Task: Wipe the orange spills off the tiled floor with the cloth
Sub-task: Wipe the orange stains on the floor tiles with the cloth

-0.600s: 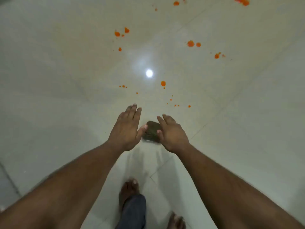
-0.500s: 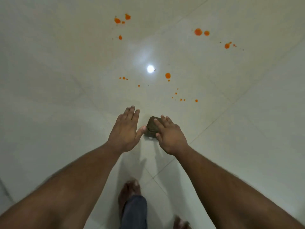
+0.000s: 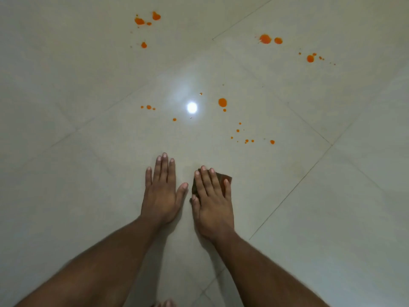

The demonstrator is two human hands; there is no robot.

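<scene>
**Both palms down, cloth under your right hand, spills untouched**

You face a pale tiled floor (image 3: 332,196), glossy, with thin grout lines running diagonally and a bright light reflection (image 3: 191,107) near the middle.

Your two bare forearms reach in from the bottom edge. Your left hand (image 3: 162,191) lies flat on the tile, fingers straight and together, thumb spread toward the right; it holds nothing. Your right hand (image 3: 212,200) is just beside it, fingers straight and slightly spread, pressing flat on the cloth (image 3: 223,177). No curl, no pinch: a flat press, not a grasp.

The cloth is dark brown, small, folded, lying on the floor under your right fingers; only its far corner and left edge show past the hand.

The orange spills (image 3: 222,102) lie ahead of both hands, apart from the cloth. Nearest is a scatter of small drops (image 3: 272,142) beyond your right hand. Further out sit blots at far left (image 3: 139,21) and far right (image 3: 265,38).

Toes (image 3: 164,304) show at the bottom edge.
</scene>
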